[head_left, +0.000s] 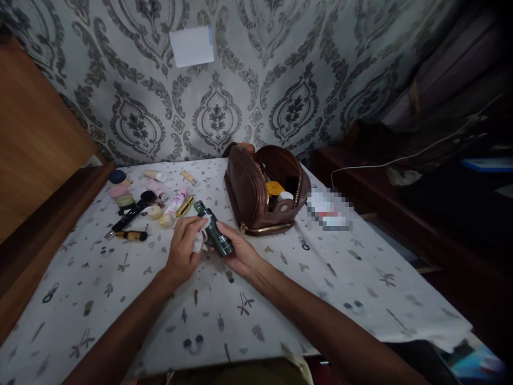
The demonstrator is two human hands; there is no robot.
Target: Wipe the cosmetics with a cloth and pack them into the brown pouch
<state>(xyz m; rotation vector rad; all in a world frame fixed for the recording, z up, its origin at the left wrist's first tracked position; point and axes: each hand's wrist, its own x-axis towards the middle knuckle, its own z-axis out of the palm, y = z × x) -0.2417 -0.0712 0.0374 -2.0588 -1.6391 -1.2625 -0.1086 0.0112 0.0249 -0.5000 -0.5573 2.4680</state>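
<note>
**Head view: a crumpled white wipe (197, 241) against a dark green bottle (223, 244)**

From where I stand, the bottle is held tilted over the near middle of the desk (152, 326), in front of a brown leather bag (248, 195). The right hand (239, 250) has its fingers closed around the bottle's lower part, its greener top slanting away to the left. The left hand (184, 248) has its fingers bent inward, pinching the wipe at the bottle's side.

The bag gapes at its zip; inside I can see something yellow (274, 188) and a white lid (285, 197). Left of the hands lies a loose group: a gold tube (185, 206) nearest the bottle, a pink-and-white tube (175, 202) just beside it, two small cream-coloured jars (165, 220), and a black-and-gold tube (131, 235). Behind these sit a pink-lidded jar (119, 193) and a navy-lidded one (117, 177). A white card (192, 47) is on the patterned wall (216, 120).
</note>
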